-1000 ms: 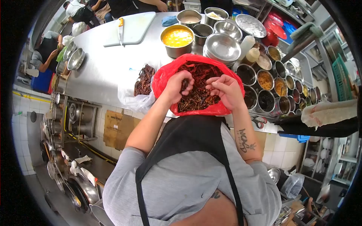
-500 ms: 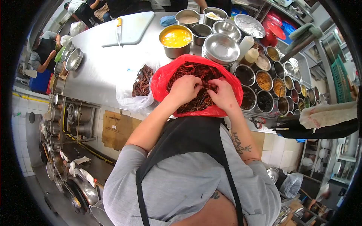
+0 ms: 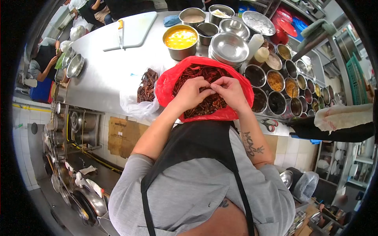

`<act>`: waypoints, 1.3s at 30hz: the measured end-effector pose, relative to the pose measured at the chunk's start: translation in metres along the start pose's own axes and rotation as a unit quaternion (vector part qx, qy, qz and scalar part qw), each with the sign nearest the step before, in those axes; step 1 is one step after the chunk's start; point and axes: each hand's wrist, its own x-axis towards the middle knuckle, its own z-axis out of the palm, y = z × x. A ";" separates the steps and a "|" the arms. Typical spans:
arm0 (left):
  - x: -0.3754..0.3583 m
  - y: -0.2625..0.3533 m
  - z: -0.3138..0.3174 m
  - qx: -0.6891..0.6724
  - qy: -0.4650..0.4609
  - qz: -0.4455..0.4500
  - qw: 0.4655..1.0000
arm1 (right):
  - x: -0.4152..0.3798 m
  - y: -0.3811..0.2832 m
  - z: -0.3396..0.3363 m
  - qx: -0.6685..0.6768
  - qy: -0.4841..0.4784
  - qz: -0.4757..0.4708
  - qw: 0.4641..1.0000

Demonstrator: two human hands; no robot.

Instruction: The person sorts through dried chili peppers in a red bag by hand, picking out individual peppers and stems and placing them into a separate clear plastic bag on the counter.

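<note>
A red plastic bag lies wide open at the table's front edge, full of dark red dried chilies. Over them my left hand and my right hand meet, thumbs and fingertips pinched together. They appear to hold a dried chili between them, mostly covered by the fingers. Left of the red bag, a clear plastic bag holds more dark dried pods.
Behind the bag stand a pot of yellow liquid and stacked steel bowls. Several ingredient tins crowd the right side, with scissors near the edge. A knife lies on a white cutting board. A person works at far left.
My hands have come together; the fingertips, apart before, now meet above the chilies. My right hand has shifted left and its wrist has turned. The camera view has moved slightly.
</note>
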 end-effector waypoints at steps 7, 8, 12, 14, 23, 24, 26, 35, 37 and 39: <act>0.000 0.005 -0.004 -0.062 -0.068 0.042 0.995 | -0.005 0.008 -0.010 0.201 -0.085 0.116 0.969; -0.001 0.008 -0.006 -0.071 -0.076 0.043 0.994 | -0.006 0.010 -0.010 0.230 -0.098 0.126 0.960; -0.003 0.001 -0.009 -0.167 -0.112 0.027 0.979 | -0.010 0.005 -0.009 0.361 -0.155 0.162 0.905; -0.004 -0.011 -0.005 -0.212 -0.104 -0.005 0.972 | -0.010 -0.003 -0.007 0.314 -0.135 0.151 0.927; -0.011 -0.016 -0.014 -0.558 -0.035 -0.243 0.793 | -0.011 0.002 0.004 -0.431 -0.082 -0.079 0.895; -0.012 -0.017 -0.013 -0.540 -0.035 -0.249 0.803 | -0.011 0.002 0.004 -0.451 -0.086 -0.068 0.886; -0.015 -0.021 -0.009 -0.503 -0.033 -0.260 0.824 | -0.010 0.004 0.004 -0.490 -0.096 -0.045 0.865; -0.019 -0.004 -0.009 -0.194 -0.010 -0.178 0.965 | -0.015 -0.002 0.004 -0.487 -0.074 -0.079 0.867; -0.018 0.006 -0.013 -0.084 -0.048 -0.171 0.980 | -0.011 -0.003 0.004 -0.430 -0.064 -0.092 0.896; -0.019 0.009 -0.011 -0.057 -0.064 -0.160 0.983 | -0.011 -0.009 0.005 -0.399 -0.049 -0.120 0.908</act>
